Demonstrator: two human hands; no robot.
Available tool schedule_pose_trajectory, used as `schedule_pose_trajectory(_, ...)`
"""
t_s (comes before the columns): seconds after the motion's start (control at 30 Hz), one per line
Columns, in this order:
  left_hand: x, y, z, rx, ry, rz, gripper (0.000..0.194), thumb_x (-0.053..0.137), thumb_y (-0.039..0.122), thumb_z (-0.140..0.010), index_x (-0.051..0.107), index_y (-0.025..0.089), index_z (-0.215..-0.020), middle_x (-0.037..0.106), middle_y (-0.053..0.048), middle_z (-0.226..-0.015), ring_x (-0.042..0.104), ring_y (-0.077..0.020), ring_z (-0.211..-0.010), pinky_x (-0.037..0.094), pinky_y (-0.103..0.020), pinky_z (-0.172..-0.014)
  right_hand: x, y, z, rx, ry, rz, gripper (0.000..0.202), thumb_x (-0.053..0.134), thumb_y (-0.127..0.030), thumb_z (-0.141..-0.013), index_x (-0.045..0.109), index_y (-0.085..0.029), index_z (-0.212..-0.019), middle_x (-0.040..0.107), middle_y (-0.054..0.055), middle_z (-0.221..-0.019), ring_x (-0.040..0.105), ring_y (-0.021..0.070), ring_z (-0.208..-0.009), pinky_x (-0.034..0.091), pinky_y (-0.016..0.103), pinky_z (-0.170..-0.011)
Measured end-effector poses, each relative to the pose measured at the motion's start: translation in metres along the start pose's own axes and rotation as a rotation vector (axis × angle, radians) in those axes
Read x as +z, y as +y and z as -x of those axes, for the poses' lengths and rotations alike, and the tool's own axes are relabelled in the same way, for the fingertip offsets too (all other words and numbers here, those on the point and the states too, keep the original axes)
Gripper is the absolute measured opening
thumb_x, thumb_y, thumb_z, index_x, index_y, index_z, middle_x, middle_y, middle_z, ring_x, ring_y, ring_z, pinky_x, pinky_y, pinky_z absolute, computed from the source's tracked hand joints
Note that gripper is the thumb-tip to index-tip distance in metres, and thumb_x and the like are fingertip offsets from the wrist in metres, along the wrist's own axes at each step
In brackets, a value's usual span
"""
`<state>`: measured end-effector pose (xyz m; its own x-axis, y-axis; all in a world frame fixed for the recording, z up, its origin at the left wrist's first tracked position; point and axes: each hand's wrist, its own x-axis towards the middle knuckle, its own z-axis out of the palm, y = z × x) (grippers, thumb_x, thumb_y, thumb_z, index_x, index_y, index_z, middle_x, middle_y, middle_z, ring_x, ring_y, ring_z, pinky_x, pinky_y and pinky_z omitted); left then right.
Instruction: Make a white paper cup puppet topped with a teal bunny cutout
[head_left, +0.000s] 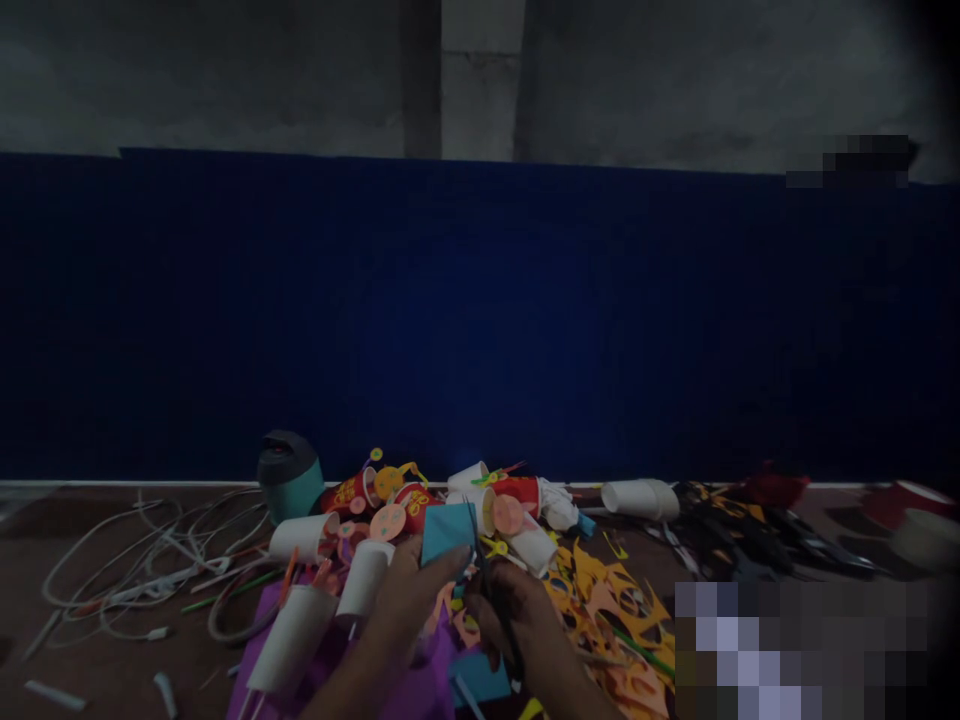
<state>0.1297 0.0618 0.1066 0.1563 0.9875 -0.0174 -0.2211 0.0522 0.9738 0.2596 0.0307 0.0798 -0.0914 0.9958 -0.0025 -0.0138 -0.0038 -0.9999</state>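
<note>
A square of blue paper [448,530] is pinched upright in my left hand [409,590], thumb across its lower right edge. My right hand [517,610] is closed round a pair of dark scissors [481,560], whose blades point up beside the paper's right edge. Whether the blades touch the paper, I cannot tell. Below my hands lie a purple sheet [409,690] and another blue piece of paper [480,677]. White paper cups [292,640] rest to the left of my left hand. Cut orange paper scraps [615,610] spread to the right of my right hand.
Red and white cups [517,495] and round paper cutouts [388,522] pile up behind my hands. A teal and black bottle [289,478] stands at the back left, near tangled white cables [150,570]. A blue partition [480,320] rises behind the table. Dark tools [810,545] lie right.
</note>
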Motion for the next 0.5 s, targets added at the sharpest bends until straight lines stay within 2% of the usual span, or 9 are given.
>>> schedule_pose_trajectory(0.23,0.002,0.010,0.002,0.017,-0.021,-0.063,0.027,0.074,0.037,-0.064,0.072,0.012,-0.074,0.071,-0.006,-0.071,0.063,-0.0204,-0.072,0.048,-0.027,-0.071,-0.001,-0.003,0.000,0.090,0.043,0.062,0.027,0.063,-0.043,-0.066,0.055,-0.017,-0.068,0.042,-0.009,-0.039,0.033,0.0056,-0.028,0.026,0.017,-0.029)
schedule_pose_trajectory(0.4,0.002,0.011,0.002,0.005,-0.028,-0.066,0.029,0.074,0.040,-0.063,0.071,0.012,-0.071,0.071,-0.007,-0.071,0.064,-0.0218,-0.072,0.049,-0.029,-0.072,-0.002,0.001,0.000,0.078,0.068,0.007,0.024,0.061,-0.041,-0.065,0.060,-0.016,-0.066,0.040,-0.008,-0.039,0.032,0.0055,-0.031,0.025,0.017,-0.032)
schedule_pose_trajectory(0.5,0.000,0.011,0.002,-0.004,-0.011,-0.099,0.029,0.074,0.038,-0.064,0.072,0.012,-0.077,0.071,-0.007,-0.075,0.064,-0.0224,-0.076,0.048,-0.029,-0.074,-0.004,0.008,-0.003,0.065,0.092,-0.033,0.024,0.061,-0.039,-0.063,0.064,-0.015,-0.067,0.045,-0.005,-0.042,0.036,0.0070,-0.034,0.028,0.018,-0.034)
